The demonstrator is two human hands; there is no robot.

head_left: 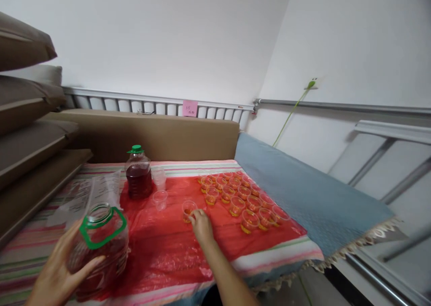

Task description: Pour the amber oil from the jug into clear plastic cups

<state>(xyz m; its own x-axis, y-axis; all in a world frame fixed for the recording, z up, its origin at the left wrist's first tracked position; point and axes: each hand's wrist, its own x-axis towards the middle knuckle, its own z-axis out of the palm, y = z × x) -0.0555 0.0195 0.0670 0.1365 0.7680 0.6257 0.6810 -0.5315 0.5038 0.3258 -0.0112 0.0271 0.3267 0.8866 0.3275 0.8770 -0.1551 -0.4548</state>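
Note:
Around the side of a clear plastic jug (111, 256) with a green handle and an uncapped mouth, my left hand (63, 263) is closed. My right hand (201, 225) pinches the rim of a clear plastic cup (188, 212) that stands on the red plastic sheet (168, 247). Some liquid shows in the bottom of that cup. To the right, several similar cups (237, 205) with yellowish liquid stand in rows. Left of the held cup is another clear cup (160, 200), with a stack of cups (158, 178) behind it.
A second jug (138, 175) of dark red liquid, green cap on, stands at the back left beside a crumpled clear plastic bag (103, 189). Brown cushions (30, 135) are piled at left. A long brown cushion (161, 137) and a metal rail (134, 95) run along the back.

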